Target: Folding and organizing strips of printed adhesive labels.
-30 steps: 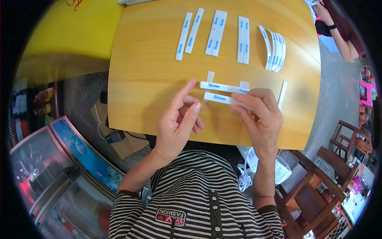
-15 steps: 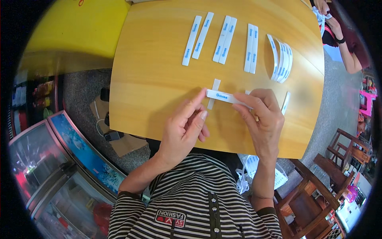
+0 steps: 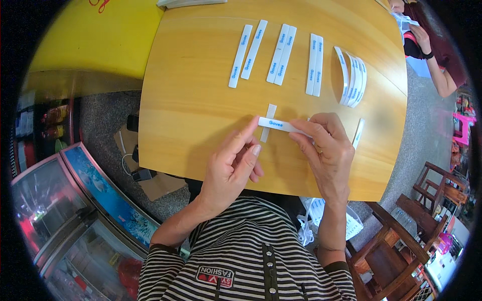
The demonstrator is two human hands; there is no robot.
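Observation:
A white strip with blue printing (image 3: 273, 123) is held above the wooden table. My right hand (image 3: 329, 150) pinches its right end between thumb and fingers. At the strip's left end is the index fingertip of my left hand (image 3: 231, 165); whether it presses on the strip I cannot tell. The left thumb stands apart from that finger, and the other fingers are loosely curled. Beneath the held strip a plain white strip (image 3: 271, 111) lies crosswise on the table. Another printed strip (image 3: 358, 133) lies just right of my right hand, partly hidden by it.
Beyond my hands, printed white strips (image 3: 240, 56) lie singly and in pairs, with a curved bundle of strips (image 3: 357, 80) at their right. A folded white item (image 3: 196, 2) rests at the table's (image 3: 186, 110) far edge. Another person's hands (image 3: 422, 39) hold white material at the far right.
The view has shifted slightly, bringing the folded white item at the far edge into sight. My hands and the held strip keep nearly the same pose.

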